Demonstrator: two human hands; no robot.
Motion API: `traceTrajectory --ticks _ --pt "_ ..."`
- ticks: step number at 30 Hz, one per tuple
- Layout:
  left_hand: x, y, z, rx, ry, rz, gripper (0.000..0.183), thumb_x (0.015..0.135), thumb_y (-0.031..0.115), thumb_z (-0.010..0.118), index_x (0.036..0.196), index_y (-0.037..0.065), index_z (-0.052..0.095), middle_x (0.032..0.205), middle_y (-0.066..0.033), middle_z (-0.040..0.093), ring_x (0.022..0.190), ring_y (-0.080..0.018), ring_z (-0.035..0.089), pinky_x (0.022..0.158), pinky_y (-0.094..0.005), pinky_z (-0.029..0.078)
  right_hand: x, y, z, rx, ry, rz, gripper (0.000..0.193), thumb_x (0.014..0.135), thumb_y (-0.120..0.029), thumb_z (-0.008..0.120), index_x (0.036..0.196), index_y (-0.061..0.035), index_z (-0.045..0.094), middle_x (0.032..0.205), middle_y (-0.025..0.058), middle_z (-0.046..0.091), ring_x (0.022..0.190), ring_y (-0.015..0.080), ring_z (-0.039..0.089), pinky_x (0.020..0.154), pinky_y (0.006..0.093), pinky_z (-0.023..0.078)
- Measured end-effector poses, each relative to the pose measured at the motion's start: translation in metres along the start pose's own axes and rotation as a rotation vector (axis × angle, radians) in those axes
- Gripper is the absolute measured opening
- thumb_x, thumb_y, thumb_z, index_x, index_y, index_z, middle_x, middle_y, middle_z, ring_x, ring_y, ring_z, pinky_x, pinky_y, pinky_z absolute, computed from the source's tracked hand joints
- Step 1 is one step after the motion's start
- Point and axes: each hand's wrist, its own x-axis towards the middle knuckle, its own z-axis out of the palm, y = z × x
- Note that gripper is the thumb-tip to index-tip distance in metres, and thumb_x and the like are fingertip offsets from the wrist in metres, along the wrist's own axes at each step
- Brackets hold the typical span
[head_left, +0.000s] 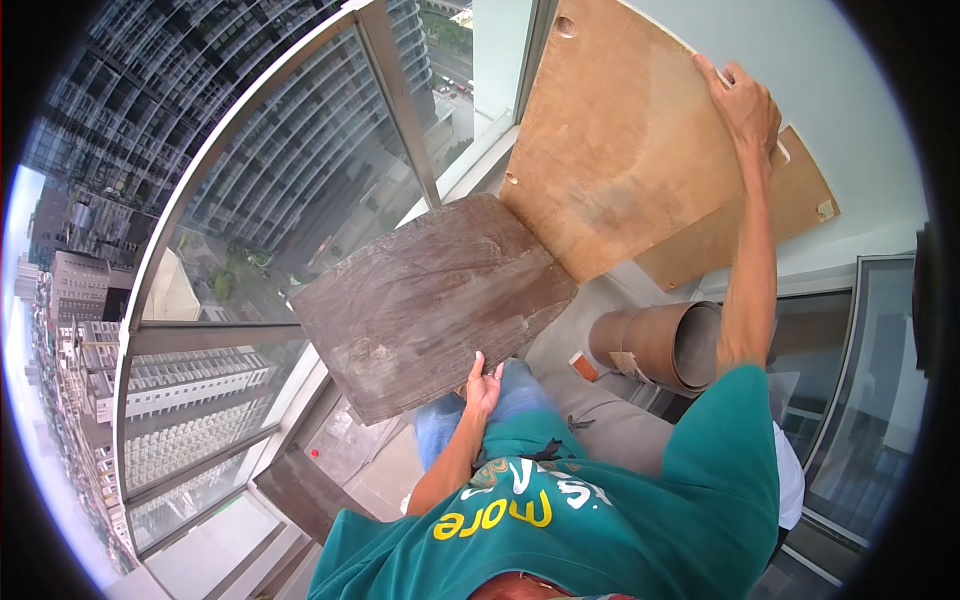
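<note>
My left hand is closed on the near edge of a dark brown board, thumb on its scuffed upper face and the other fingers mostly hidden below. A larger light-brown wooden panel stands tilted beyond it, its lower edge meeting the dark board's far right side. With my right arm stretched up, my right hand grips the panel's upper right edge. Dark smudges mark the panel's middle, and a round hollow shows near its top corner. Behind it, a second light-brown panel partly shows against the pale wall.
Tall framed windows run along the left, with high buildings outside. A rolled brown sheet lies on the floor at right, beside a small orange-red block. Another dark board lies low at left. A sliding glass door stands at right.
</note>
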Motion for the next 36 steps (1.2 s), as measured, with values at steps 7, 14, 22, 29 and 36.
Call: traceTrajectory --ticks 7,14,22,29,36 --pt "0.029 -0.010 -0.032 -0.102 0.042 -0.077 0.035 0.088 0.024 0.074 0.119 0.014 0.061 0.124 0.0005 0.062 0.115 -0.0201 0.056 0.105 -0.0399 0.043 -0.040 -0.010 0.023 -0.002 0.039 0.028 0.069 0.084 -0.075 0.051 0.066 -0.0084 0.053 0.055 0.0078 0.052 0.056 0.0303 0.048 0.055 0.0413 0.040" --pt "0.075 -0.034 -0.053 -0.257 0.057 -0.149 0.042 0.089 0.025 0.073 0.126 0.012 0.055 0.126 -0.0028 0.059 0.118 -0.0231 0.054 0.107 -0.0418 0.043 -0.053 -0.024 0.031 -0.117 0.109 0.045 0.069 0.083 -0.076 0.053 0.069 -0.0086 0.060 0.057 0.0089 0.058 0.061 0.0305 0.055 0.058 0.0418 0.044" --pt "0.098 -0.052 -0.036 -0.306 0.029 -0.166 0.043 0.089 0.022 0.073 0.125 0.008 0.054 0.129 -0.0051 0.055 0.120 -0.0241 0.051 0.107 -0.0438 0.043 -0.044 -0.009 0.058 -0.090 0.161 0.011 0.070 0.082 -0.077 0.053 0.062 -0.0096 0.055 0.051 0.0016 0.045 0.053 0.0209 0.043 0.051 0.0354 0.036" --pt "0.108 -0.060 -0.035 -0.292 0.137 -0.078 0.042 0.088 0.023 0.074 0.124 0.010 0.056 0.126 -0.0037 0.058 0.118 -0.0235 0.054 0.104 -0.0423 0.045 -0.025 0.004 0.111 -0.064 0.042 0.015 0.070 0.081 -0.077 0.054 0.062 -0.0099 0.057 0.053 0.0022 0.052 0.054 0.0228 0.048 0.053 0.0359 0.039" --pt "0.110 -0.072 -0.024 -0.246 0.209 0.032 0.043 0.089 0.027 0.073 0.125 0.009 0.056 0.126 -0.0053 0.060 0.118 -0.0229 0.054 0.104 -0.0410 0.044 0.000 0.035 0.158 0.003 -0.024 0.057 0.070 0.081 -0.077 0.055 0.061 -0.0098 0.056 0.053 0.0014 0.051 0.055 0.0223 0.049 0.054 0.0362 0.040"
